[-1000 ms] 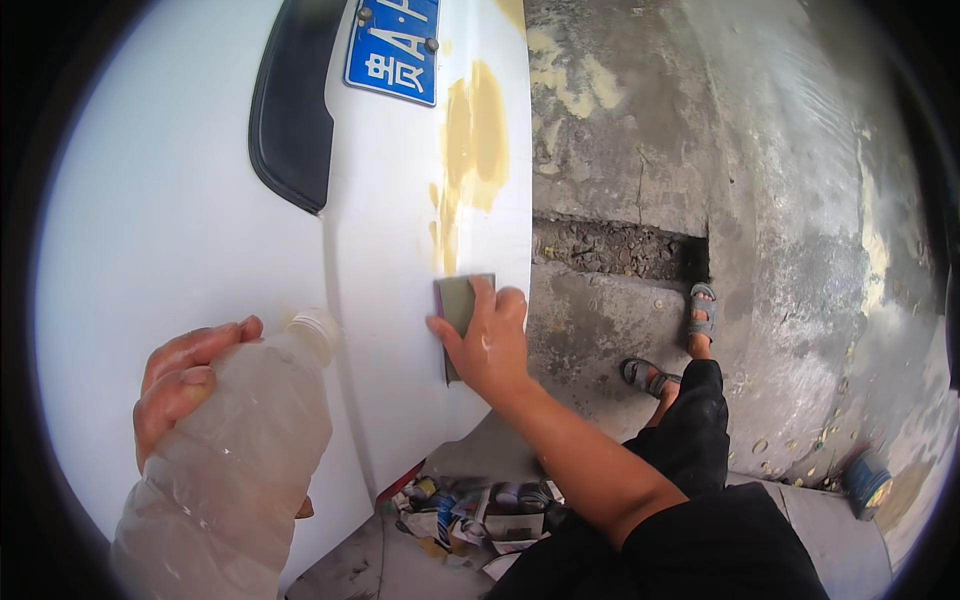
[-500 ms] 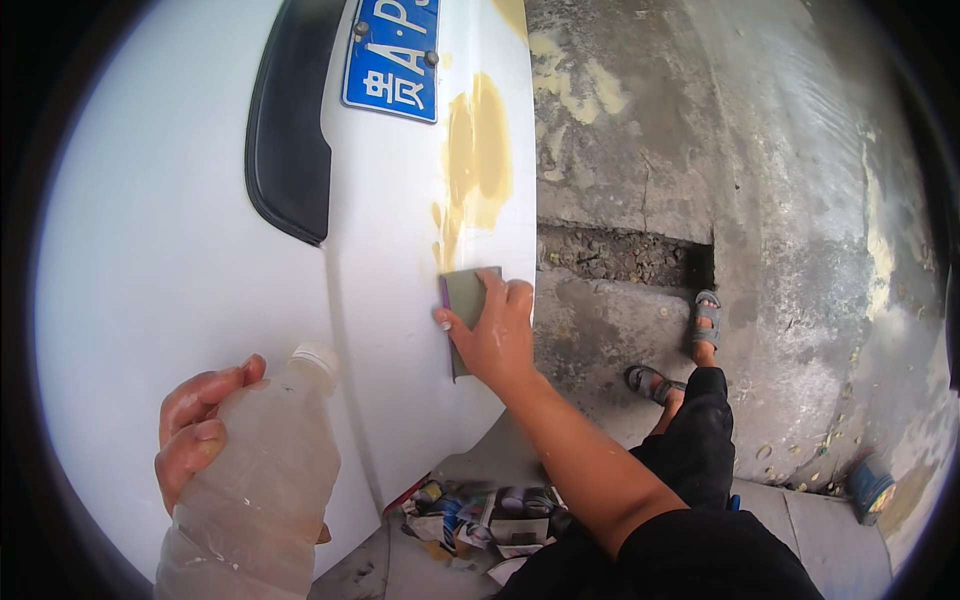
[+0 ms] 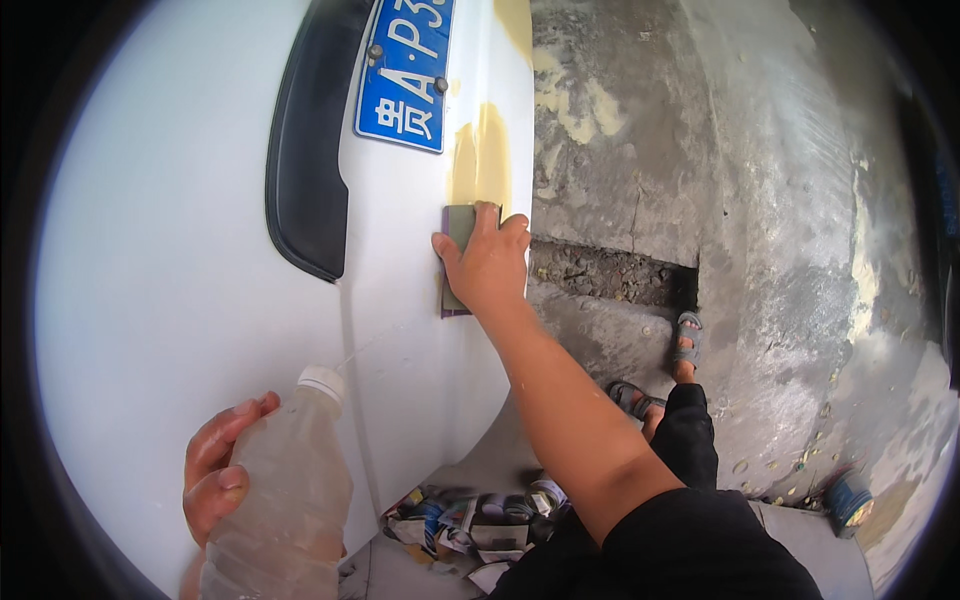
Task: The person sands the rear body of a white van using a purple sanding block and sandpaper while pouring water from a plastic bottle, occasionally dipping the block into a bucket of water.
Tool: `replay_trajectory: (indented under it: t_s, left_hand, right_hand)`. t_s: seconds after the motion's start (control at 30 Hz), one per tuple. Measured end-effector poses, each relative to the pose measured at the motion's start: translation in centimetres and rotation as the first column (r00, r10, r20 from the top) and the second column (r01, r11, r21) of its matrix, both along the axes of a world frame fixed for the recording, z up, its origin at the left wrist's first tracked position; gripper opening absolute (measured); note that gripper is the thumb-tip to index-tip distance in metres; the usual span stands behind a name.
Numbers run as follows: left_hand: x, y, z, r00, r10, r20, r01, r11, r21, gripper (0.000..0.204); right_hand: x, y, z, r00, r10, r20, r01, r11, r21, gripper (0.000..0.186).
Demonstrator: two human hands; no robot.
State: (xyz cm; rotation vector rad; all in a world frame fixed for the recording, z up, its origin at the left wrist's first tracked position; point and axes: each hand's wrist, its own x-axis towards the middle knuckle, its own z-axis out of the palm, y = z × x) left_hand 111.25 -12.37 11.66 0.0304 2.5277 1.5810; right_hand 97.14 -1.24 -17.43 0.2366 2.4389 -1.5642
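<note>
My left hand is wrapped round a cloudy plastic bottle with a white cap, tilted toward the car. A thin jet of water runs from the cap toward the white car panel. My right hand presses a flat grey-green sanding block with a purplish edge against that panel, thumb on one side and fingers over the top. The block lies over the lower end of a beige filler patch; the filler under it is hidden.
A blue number plate and a black trim piece sit on the car. Right of it, a dirt-filled gap cuts the concrete floor. Littered paper and cans lie below, and a blue tin stands at lower right.
My right hand has slid the block up the panel, onto the lower filler patch. A thin water jet now shows at the bottle cap. The whole view has shifted slightly.
</note>
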Motion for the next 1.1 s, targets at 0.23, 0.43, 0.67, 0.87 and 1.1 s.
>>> replay_trajectory:
  t_s: [0.23, 0.43, 0.67, 0.87, 1.1]
  left_hand:
    - [0.0, 1.2, 0.4, 0.991, 0.133, 0.017, -0.134, 0.977, 0.165, 0.052]
    - [-0.8, 2.1, 0.5, 0.983, 0.16, 0.093, -0.178, 0.958, 0.226, 0.052]
    - [1.3, -0.7, 1.8, 0.946, 0.207, 0.249, -0.166, 0.97, -0.175, 0.092]
    - [0.4, 0.6, 1.5, 0.956, 0.217, 0.196, -0.19, 0.97, -0.149, 0.076]
    - [0.4, 1.3, 1.2, 0.95, 0.287, 0.12, -0.293, 0.956, 0.031, 0.041]
  right_hand:
    - [3.7, -0.1, 1.1, 0.997, 0.064, 0.037, -0.062, 0.997, -0.051, 0.065]
    - [-5.9, 0.4, -0.6, 0.997, 0.034, -0.073, -0.033, 0.999, 0.022, 0.066]
    - [-1.6, -0.7, 0.2, 0.998, 0.053, -0.041, -0.051, 0.997, 0.065, 0.067]
    - [-5.9, 0.6, -1.4, 0.973, 0.0, -0.232, 0.004, 1.0, 0.017, 0.064]
    - [-0.8, -0.6, -0.3, 0.99, 0.066, -0.122, -0.057, 0.996, 0.075, 0.067]
